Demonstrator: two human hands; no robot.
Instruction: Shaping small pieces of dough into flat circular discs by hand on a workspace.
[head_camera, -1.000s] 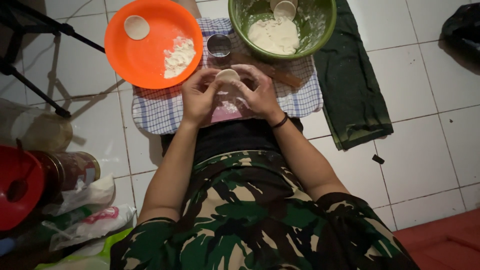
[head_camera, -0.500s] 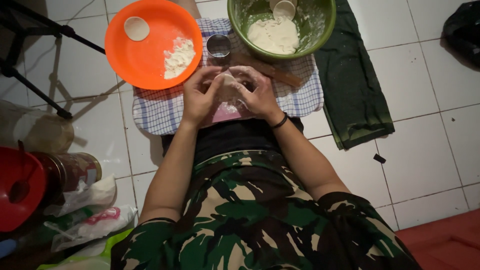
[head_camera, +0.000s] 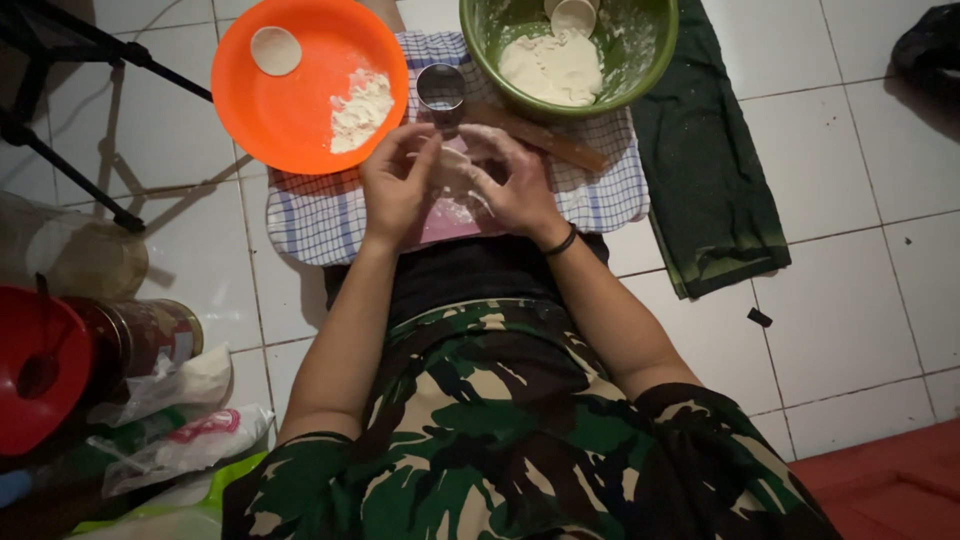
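Observation:
My left hand (head_camera: 393, 183) and my right hand (head_camera: 517, 183) meet over a pink board (head_camera: 455, 222) that lies on a blue-and-white checked cloth (head_camera: 310, 215). Both hands pinch a small flat piece of pale dough (head_camera: 452, 166) between their fingers, and most of it is hidden by them. A black band circles my right wrist. Just beyond the fingers stands a small round metal cutter (head_camera: 440, 90). A wooden rolling pin (head_camera: 545, 138) lies behind my right hand.
An orange plate (head_camera: 290, 110) holds loose flour and one dough disc (head_camera: 276, 50). A green bowl (head_camera: 650, 60) holds dough. A dark green cloth (head_camera: 705, 170) lies to the right on the white tiles. A red lid, a tin and plastic bags sit at left.
My hands have stayed over the board, working the dough piece. The fingers have closed in around it, so less of the dough shows than before.

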